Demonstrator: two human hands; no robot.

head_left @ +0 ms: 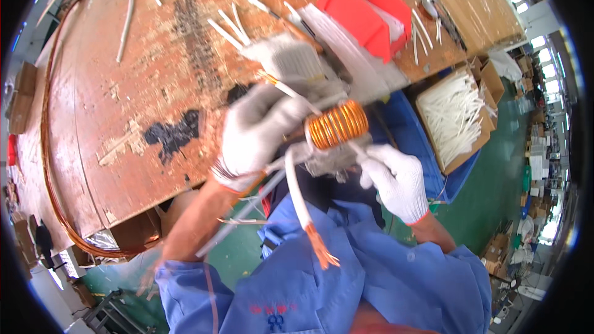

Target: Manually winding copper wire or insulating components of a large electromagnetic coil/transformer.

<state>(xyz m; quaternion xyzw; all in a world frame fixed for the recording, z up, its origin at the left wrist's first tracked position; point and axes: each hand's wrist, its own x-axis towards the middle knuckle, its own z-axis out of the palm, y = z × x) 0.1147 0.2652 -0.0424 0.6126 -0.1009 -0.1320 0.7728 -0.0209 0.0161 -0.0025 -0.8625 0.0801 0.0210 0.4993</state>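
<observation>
In front of my body sits a copper-wire coil (337, 125), wound in thick orange turns around a pale core. My left hand (250, 130), in a white knitted glove, is closed at the coil's left, its fingers around a white-sleeved wire lead (286, 88) with a copper end. My right hand (396, 182), gloved likewise, pinches a thin pale piece at the coil's lower right; what it is stays blurred. Another white-sleeved lead (296, 192) hangs from the coil toward my blue work jacket, ending in bare, splayed copper strands. A greyish blurred part lies beneath the coil.
A worn wooden table (124, 111) carries cut white sleeves, a red plastic bin (365, 9) and a stack of white gloves (288, 59). On the right, a blue crate (455, 188) holds a carton of white sleeves (455, 117). Copper wire (48, 130) bends along the table's left edge.
</observation>
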